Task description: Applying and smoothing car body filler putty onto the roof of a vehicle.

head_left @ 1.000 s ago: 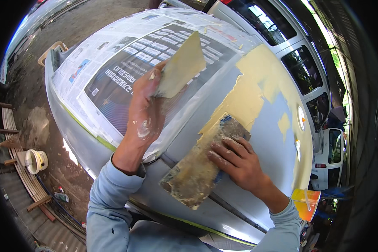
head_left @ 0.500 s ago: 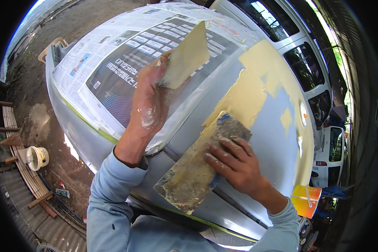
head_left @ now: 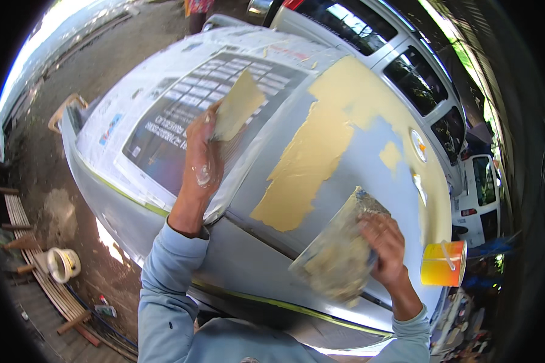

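Filler partly spread on a grey car panel.
A flat yellow-coated spreader blade (head_left: 239,104) is gripped in the closed left hand (head_left: 201,158); a smeared mixing board (head_left: 339,254) is clasped by the right hand (head_left: 386,247). Broad tan filler patches (head_left: 321,151) are laid on the grey car panel (head_left: 266,242); bare grey areas remain beside the newspaper masking (head_left: 163,121).

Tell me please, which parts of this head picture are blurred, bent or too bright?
Head view: the mixing board in the right hand is smeared by motion blur; the left hand with its putty spreader is sharp. The fisheye bends the car body and blackens the corners. Sunlight overexposes the ground at the upper left and a patch below the car.
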`<state>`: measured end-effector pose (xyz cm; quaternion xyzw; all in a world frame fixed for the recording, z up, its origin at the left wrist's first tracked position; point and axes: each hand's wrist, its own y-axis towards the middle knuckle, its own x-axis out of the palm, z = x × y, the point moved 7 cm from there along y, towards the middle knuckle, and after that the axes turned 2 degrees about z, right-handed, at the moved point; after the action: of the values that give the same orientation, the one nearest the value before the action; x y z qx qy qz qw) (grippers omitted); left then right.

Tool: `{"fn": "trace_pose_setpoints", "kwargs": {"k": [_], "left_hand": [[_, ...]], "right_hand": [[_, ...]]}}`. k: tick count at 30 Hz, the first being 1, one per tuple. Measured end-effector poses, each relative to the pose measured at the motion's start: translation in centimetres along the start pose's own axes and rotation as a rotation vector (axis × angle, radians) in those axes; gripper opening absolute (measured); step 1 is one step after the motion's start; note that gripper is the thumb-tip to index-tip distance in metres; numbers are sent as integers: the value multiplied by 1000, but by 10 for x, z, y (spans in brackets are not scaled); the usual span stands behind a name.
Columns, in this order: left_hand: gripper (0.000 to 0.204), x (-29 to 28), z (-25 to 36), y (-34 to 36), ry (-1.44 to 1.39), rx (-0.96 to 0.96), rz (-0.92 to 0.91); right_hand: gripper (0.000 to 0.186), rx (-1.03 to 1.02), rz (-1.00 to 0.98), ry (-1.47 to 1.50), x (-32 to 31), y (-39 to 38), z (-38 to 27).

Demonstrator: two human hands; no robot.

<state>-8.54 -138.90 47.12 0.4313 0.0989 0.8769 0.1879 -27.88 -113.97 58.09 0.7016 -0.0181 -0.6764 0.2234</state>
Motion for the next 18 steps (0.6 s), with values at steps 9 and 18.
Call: {"fn": "trace_pose_setpoints", "kwargs": {"k": [9,18], "left_hand": [[50,149,43,-65,893,377,-618],[43,297,1,-191,1392,711,-963]], "right_hand": [[32,797,565,695,-49,-61,39],[31,807,713,991,-74,-133,24]]}}
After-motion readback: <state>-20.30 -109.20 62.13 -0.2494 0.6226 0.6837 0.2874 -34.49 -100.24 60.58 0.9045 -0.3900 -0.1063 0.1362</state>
